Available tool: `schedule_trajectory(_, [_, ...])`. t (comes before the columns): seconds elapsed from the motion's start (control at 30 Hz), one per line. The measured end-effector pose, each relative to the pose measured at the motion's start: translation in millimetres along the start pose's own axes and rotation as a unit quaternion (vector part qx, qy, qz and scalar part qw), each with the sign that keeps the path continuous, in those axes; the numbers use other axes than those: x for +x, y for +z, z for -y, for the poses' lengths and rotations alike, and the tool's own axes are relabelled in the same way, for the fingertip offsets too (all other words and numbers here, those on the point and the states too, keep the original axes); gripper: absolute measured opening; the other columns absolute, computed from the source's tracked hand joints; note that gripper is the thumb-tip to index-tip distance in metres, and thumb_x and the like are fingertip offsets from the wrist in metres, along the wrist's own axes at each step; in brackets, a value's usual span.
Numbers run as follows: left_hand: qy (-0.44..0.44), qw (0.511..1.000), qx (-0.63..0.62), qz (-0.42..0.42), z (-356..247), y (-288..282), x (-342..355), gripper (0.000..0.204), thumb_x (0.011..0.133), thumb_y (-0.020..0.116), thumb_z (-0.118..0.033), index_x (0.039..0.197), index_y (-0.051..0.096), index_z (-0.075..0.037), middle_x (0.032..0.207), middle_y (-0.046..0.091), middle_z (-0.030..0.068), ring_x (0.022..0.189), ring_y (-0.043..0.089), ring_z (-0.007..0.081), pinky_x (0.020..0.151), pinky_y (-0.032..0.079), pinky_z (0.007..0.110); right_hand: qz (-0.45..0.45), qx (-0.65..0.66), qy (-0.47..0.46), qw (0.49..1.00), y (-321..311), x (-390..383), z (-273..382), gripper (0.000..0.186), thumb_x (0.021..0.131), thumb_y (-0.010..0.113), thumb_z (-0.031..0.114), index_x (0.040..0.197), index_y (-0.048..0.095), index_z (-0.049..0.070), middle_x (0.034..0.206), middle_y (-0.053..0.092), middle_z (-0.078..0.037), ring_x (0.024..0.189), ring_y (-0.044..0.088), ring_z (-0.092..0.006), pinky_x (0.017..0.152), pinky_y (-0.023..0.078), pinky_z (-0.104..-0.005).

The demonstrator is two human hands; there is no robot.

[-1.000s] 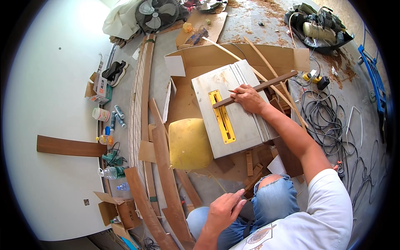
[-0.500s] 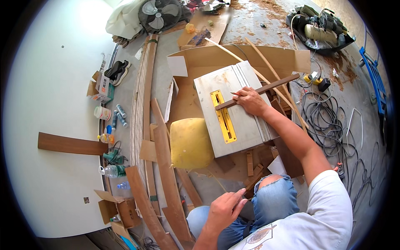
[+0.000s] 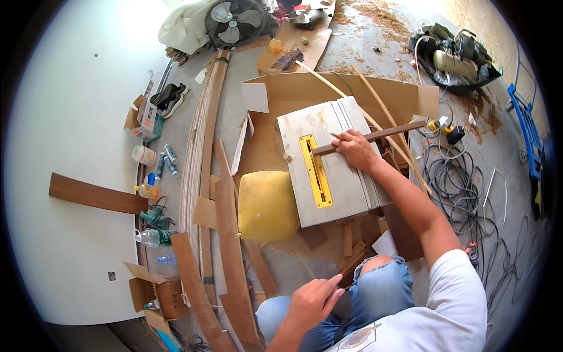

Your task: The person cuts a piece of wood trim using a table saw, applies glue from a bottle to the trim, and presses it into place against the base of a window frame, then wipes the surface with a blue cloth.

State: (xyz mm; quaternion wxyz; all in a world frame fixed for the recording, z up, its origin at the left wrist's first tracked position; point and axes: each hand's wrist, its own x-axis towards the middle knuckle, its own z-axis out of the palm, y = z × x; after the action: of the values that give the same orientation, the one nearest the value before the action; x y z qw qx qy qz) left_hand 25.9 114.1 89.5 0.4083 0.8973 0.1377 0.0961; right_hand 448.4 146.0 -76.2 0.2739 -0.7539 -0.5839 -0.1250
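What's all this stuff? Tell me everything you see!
Wood strip: one, brown, on table
Table: one, grey and yellow, middle
Wood scrap: one, tan, on table
Cushion: one, yellow, left of table
Cardboard: several pieces, brown, around table
Sticks: at least two, pale, beside table
Boards: several, brown, left side
Bottles: several, mixed colours, far left
Fan: one, grey, top
Machine: one, black and cream, top right
Cables: several, dark, right
Trolley: one, blue, right
Left hand: one, bare, bottom middle
Right hand: one, bare, on wood strip

A head-worn fisheye camera looks down past the knees (image 3: pixel 384 287) onto a nearby table saw (image 3: pixel 347 183).
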Motion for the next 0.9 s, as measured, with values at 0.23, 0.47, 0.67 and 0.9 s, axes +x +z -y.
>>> schedule_trajectory(0.23, [-0.002,0.999,0.012,-0.039,-23.4,-15.0,-13.1,0.031,0.094,0.075,-0.016,0.122,0.071,-0.004,0.085,0.066,0.0154,0.078,0.065,0.0361,0.069,0.053,0.045,-0.004,-0.042,0.091,0.995,30.5,61.8,-74.7,0.027,0.093,0.072,0.027,0.114,0.078,0.012,0.121,0.072,-0.008,0.117,0.063,-0.029,0.103,0.049,-0.0448])
schedule_trajectory(0.47, [-0.041,0.998,-0.002,-0.042,-22.5,-27.6,-23.0,0.032,0.093,0.075,-0.017,0.121,0.071,-0.003,0.088,0.068,0.0164,0.08,0.066,0.0363,0.072,0.054,0.045,0.284,0.033,0.211,0.935,-0.9,133.4,-100.7,0.05,0.095,0.07,0.05,0.127,0.074,0.012,0.125,0.074,-0.017,0.12,0.067,-0.034,0.104,0.051,-0.0443])
schedule_trajectory(0.67, [-0.047,0.997,-0.035,-0.045,-10.9,-28.5,-9.4,0.033,0.093,0.076,-0.018,0.121,0.071,-0.003,0.093,0.07,0.0165,0.085,0.068,0.0367,0.076,0.056,0.045,0.376,0.025,0.309,0.873,-18.7,163.4,-129.8,0.068,0.09,0.067,0.067,0.116,0.078,0.005,0.114,0.076,-0.02,0.106,0.073,-0.0315,0.096,0.054,-0.043])
schedule_trajectory(0.9, [-0.036,0.997,-0.063,-0.031,8.9,-26.8,-4.1,0.03,0.095,0.073,-0.021,0.12,0.071,-0.004,0.095,0.07,0.016,0.087,0.068,0.0366,0.078,0.056,0.045,0.391,0.139,0.433,0.8,31.0,171.7,-120.4,0.072,0.092,0.064,0.07,0.109,0.077,0.001,0.092,0.075,-0.015,0.086,0.073,-0.0284,0.082,0.056,-0.0449])
